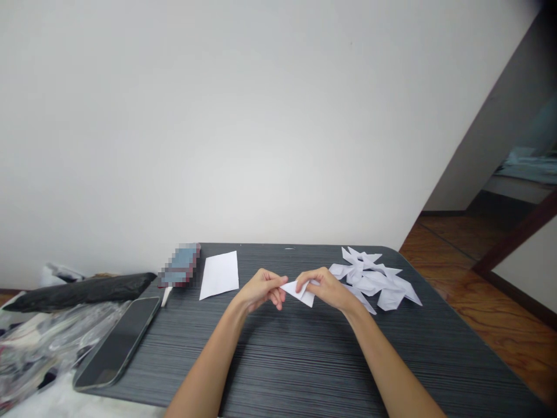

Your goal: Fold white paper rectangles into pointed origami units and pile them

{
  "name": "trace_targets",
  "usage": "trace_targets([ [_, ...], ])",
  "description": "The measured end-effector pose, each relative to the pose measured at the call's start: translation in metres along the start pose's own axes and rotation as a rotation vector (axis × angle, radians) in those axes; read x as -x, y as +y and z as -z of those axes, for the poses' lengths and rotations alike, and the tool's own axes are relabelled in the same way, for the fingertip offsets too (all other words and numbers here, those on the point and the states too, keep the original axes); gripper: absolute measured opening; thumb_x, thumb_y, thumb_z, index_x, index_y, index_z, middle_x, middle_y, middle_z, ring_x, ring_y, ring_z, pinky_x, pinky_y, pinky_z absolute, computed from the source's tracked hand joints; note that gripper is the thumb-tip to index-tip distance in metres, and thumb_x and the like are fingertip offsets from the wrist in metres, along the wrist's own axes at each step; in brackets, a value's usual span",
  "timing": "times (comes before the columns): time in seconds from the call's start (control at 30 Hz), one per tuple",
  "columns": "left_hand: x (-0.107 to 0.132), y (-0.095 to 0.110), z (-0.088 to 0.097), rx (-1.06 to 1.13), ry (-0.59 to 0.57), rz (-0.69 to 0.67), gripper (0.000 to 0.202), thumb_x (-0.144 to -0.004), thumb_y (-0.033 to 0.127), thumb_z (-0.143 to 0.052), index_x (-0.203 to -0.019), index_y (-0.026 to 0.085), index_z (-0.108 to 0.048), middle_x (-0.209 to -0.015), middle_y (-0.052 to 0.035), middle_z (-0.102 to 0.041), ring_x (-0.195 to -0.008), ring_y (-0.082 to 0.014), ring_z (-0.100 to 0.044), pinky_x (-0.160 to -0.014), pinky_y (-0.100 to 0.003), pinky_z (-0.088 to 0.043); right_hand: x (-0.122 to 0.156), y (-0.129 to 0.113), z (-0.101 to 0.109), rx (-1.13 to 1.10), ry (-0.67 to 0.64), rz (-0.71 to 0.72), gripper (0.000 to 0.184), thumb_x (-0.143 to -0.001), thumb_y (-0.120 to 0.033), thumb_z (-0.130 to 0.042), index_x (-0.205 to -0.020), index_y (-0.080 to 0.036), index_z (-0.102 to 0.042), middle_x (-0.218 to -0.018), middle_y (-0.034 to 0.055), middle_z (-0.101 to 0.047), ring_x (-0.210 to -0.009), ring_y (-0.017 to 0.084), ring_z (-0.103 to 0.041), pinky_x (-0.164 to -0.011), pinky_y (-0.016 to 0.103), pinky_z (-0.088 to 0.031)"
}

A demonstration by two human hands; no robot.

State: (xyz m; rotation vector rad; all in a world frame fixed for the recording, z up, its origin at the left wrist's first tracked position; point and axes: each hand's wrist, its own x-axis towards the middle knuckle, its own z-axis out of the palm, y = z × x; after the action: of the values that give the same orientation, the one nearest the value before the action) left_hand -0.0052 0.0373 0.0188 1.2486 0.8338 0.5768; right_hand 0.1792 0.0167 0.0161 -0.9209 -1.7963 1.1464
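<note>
Between my two hands, above the dark table, is a folded piece of white paper [306,296] with a pointed left end. My left hand [263,288] pinches that point between thumb and fingers. My right hand [325,285] grips the wider part from above, its fingers bent over the fold. Just right of my right hand lies a pile of folded white paper pieces [369,278], several of them overlapping. Left of my left hand, a flat white paper sheet [220,275] rests on the table.
The dark wood-grain table [296,366] stands against a white wall [278,116]. A smartphone [119,342] lies at its left edge, near a blurred-out object [180,266]. Plastic-wrapped items [56,342] and a black bundle [82,291] are beyond that edge. Wooden floor [491,296] shows at right.
</note>
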Motion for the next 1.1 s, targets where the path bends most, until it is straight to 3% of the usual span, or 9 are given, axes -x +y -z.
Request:
trace_targets([
  [0.27,0.003,0.004,-0.002,-0.149,-0.003,-0.154,0.033,-0.069,0.036,-0.057,-0.051,0.008,-0.055,-0.041,-0.0016,-0.053,-0.032,-0.0068,-0.048,-0.033,-0.015,-0.033,0.001,-0.001,0.000,-0.024,-0.004,-0.040,0.018,-0.069,-0.017,-0.047,-0.065,-0.016,-0.065,-0.064,0.0010,-0.060,-0.060,0.012,-0.052,-0.055,0.022,-0.038],
  [0.43,0.005,0.003,-0.007,-0.255,0.043,-0.230,0.033,-0.072,0.038,-0.052,-0.054,0.009,-0.053,-0.040,-0.0004,-0.051,-0.031,-0.0069,-0.047,-0.032,-0.015,-0.033,0.001,0.000,0.002,-0.138,0.027,-0.091,0.022,-0.071,-0.025,-0.050,-0.088,-0.017,-0.062,-0.070,0.0013,-0.062,-0.059,0.012,-0.054,-0.053,0.022,-0.040],
  [0.7,0.005,-0.003,-0.005,-0.409,0.087,-0.318,0.032,-0.075,0.037,-0.048,-0.061,0.009,-0.055,-0.044,0.0001,-0.053,-0.034,-0.0056,-0.047,-0.035,-0.014,-0.035,-0.002,0.006,-0.005,-0.160,0.031,-0.177,0.024,-0.070,-0.034,-0.053,-0.077,-0.013,-0.062,-0.051,0.0019,-0.061,-0.047,0.015,-0.057,-0.046,0.025,-0.043],
  [0.8,0.004,-0.002,-0.004,-0.364,0.068,-0.320,0.032,-0.076,0.037,-0.047,-0.066,0.008,-0.056,-0.047,-0.0007,-0.054,-0.036,-0.0067,-0.049,-0.036,-0.015,-0.037,-0.003,0.006,-0.005,-0.169,0.038,-0.165,0.027,-0.072,-0.036,-0.051,-0.079,-0.012,-0.061,-0.051,0.0019,-0.060,-0.046,0.015,-0.057,-0.044,0.025,-0.043],
  [0.93,0.003,0.001,-0.004,-0.153,0.003,-0.347,0.033,-0.076,0.035,-0.049,-0.088,0.006,-0.057,-0.061,-0.0057,-0.059,-0.049,-0.0125,-0.057,-0.046,-0.023,-0.045,-0.004,0.010,-0.004,-0.189,0.105,-0.157,0.026,-0.073,-0.038,-0.049,-0.078,-0.014,-0.059,-0.052,0.0008,-0.059,-0.044,0.014,-0.055,-0.042,0.025,-0.042],
  [1.03,0.001,0.001,-0.006,-0.081,0.003,-0.421,0.036,-0.075,0.033,-0.052,-0.099,0.006,-0.056,-0.072,-0.0096,-0.062,-0.062,-0.0162,-0.060,-0.057,-0.027,-0.047,-0.007,0.014,-0.005,-0.181,0.199,-0.090,0.024,-0.073,-0.036,-0.050,-0.081,-0.015,-0.058,-0.064,0.0017,-0.060,-0.051,0.012,-0.054,-0.048,0.023,-0.041],
  [1.1,-0.001,-0.001,-0.007,-0.090,0.045,-0.471,0.035,-0.073,0.032,-0.054,-0.098,0.006,-0.058,-0.073,-0.0097,-0.062,-0.064,-0.0162,-0.059,-0.054,-0.025,-0.047,-0.009,0.016,-0.008,-0.158,0.247,-0.037,0.023,-0.072,-0.035,-0.053,-0.082,-0.015,-0.059,-0.073,0.0027,-0.061,-0.059,0.011,-0.054,-0.053,0.022,-0.041],
])
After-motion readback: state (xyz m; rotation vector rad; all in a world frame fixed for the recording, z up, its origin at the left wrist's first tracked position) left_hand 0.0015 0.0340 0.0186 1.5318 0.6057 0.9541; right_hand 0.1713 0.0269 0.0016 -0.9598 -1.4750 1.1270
